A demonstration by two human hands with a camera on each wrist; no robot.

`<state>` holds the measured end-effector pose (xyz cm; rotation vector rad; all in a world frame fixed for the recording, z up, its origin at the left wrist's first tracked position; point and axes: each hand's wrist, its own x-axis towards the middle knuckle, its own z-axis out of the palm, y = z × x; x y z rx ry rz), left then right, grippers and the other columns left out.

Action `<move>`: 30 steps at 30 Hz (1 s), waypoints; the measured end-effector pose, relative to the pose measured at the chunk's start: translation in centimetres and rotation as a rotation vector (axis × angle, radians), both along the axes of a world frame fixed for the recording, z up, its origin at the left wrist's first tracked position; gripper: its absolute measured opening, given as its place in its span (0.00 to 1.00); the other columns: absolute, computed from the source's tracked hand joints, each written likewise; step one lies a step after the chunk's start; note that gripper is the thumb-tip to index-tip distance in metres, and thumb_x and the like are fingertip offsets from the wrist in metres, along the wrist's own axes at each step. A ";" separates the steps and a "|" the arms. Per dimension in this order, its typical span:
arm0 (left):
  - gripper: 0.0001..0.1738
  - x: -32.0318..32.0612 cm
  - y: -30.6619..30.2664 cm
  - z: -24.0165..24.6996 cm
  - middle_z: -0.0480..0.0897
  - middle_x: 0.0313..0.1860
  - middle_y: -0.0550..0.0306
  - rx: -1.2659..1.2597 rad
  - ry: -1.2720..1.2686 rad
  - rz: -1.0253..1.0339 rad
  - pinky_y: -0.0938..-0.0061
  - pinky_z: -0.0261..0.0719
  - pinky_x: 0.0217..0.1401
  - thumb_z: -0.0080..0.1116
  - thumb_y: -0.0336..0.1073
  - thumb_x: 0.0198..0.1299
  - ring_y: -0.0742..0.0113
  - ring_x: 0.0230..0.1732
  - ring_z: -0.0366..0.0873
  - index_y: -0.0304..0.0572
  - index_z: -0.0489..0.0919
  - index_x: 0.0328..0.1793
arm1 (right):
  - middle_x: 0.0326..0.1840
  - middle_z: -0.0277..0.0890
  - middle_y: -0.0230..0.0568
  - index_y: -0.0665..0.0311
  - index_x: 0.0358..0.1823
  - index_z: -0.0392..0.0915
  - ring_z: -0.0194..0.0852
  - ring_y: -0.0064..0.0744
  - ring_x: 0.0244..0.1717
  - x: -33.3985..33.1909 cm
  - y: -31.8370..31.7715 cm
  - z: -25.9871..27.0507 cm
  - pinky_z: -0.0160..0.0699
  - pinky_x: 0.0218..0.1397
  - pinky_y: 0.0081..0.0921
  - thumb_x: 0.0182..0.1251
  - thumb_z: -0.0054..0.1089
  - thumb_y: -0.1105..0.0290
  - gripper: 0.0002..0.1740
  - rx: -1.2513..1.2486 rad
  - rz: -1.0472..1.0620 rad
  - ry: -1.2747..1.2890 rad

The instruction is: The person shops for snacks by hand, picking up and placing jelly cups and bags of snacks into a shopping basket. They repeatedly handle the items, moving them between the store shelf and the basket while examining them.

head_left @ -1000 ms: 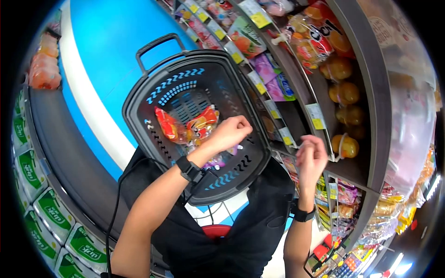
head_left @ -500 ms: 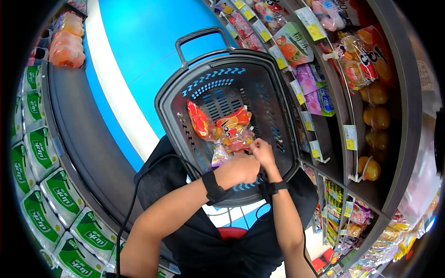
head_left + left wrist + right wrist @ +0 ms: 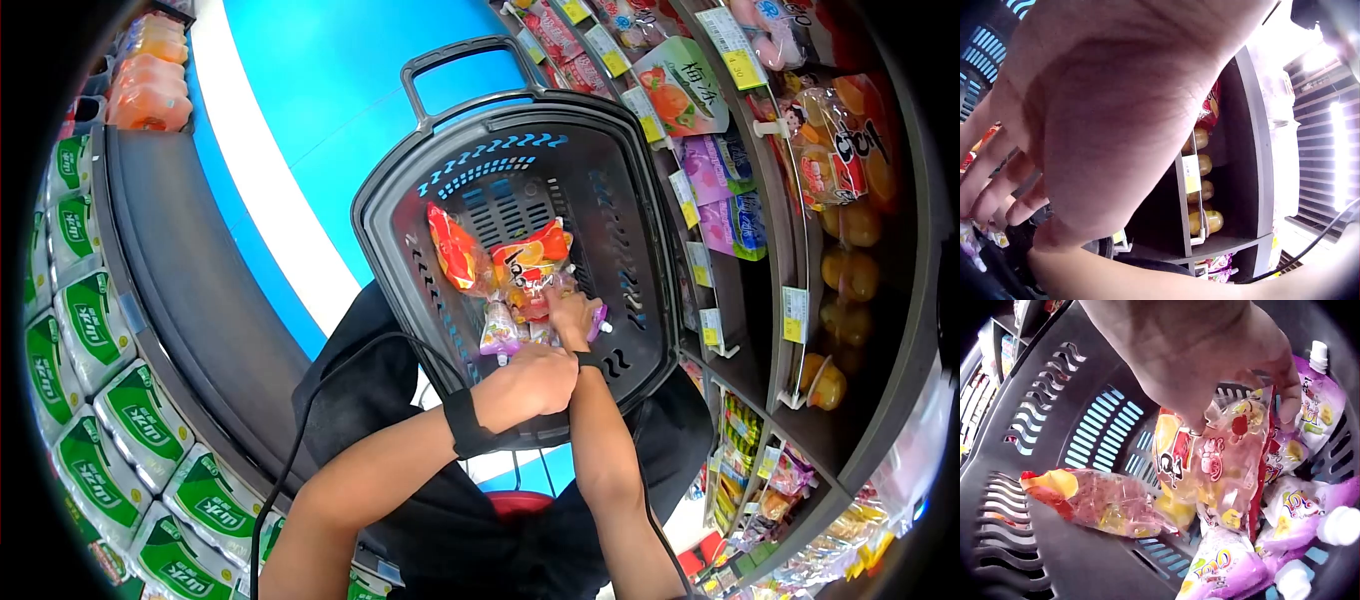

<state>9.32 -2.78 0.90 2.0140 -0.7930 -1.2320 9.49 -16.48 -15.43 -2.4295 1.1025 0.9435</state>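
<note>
Down in the black basket (image 3: 650, 190), my right hand (image 3: 572, 315) is at a clear red-and-orange bag of jelly (image 3: 535, 260). In the right wrist view the thumb and fingers (image 3: 1288, 406) straddle the top of this bag and grip it. My left hand (image 3: 530, 385) lies across my right wrist with loosely bent fingers (image 3: 1029, 209); nothing shows in its palm. A second bag of jelly (image 3: 457, 250) lies to the left. Several purple-and-white spouted jelly pouches (image 3: 1216, 565) lie beneath and beside the gripped bag.
The basket sits between my knees, its handle (image 3: 465, 55) raised at the far end. Stocked shelves (image 3: 800, 300) with snack bags and jelly cups (image 3: 850, 275) stand close on the right. Green-and-white packs (image 3: 95, 325) line the left. A cable (image 3: 320, 385) crosses my leg.
My right hand has come from beside the shelf down into the basket and onto the bag of jelly. My left hand has drawn back across my right wrist. The head view has shifted.
</note>
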 end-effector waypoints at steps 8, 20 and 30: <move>0.14 0.8 0.0 0.4 0.84 0.31 0.42 -0.018 -0.156 0.097 0.54 0.80 0.37 0.56 0.36 0.53 0.45 0.35 0.84 0.34 0.78 0.41 | 0.42 0.81 0.62 0.72 0.39 0.83 0.80 0.56 0.51 -1.5 -5.5 -5.5 0.78 0.51 0.46 0.57 0.62 0.42 0.33 0.211 0.195 0.018; 0.22 4.9 0.5 2.4 0.83 0.33 0.35 0.206 -0.245 0.457 0.50 0.80 0.43 0.47 0.45 0.65 0.41 0.37 0.84 0.31 0.82 0.33 | 0.29 0.81 0.42 0.70 0.37 0.79 0.78 0.31 0.30 -0.3 -1.0 12.3 0.72 0.36 0.32 0.68 0.51 0.66 0.13 0.633 0.094 -0.555; 0.36 6.9 -1.7 3.9 0.77 0.61 0.47 -0.736 1.068 0.612 0.62 0.74 0.64 0.40 0.62 0.72 0.60 0.60 0.76 0.36 0.67 0.69 | 0.43 0.82 0.44 0.77 0.48 0.78 0.80 0.27 0.40 -3.4 -4.4 33.4 0.77 0.46 0.22 0.65 0.55 0.67 0.19 1.098 -0.363 -0.877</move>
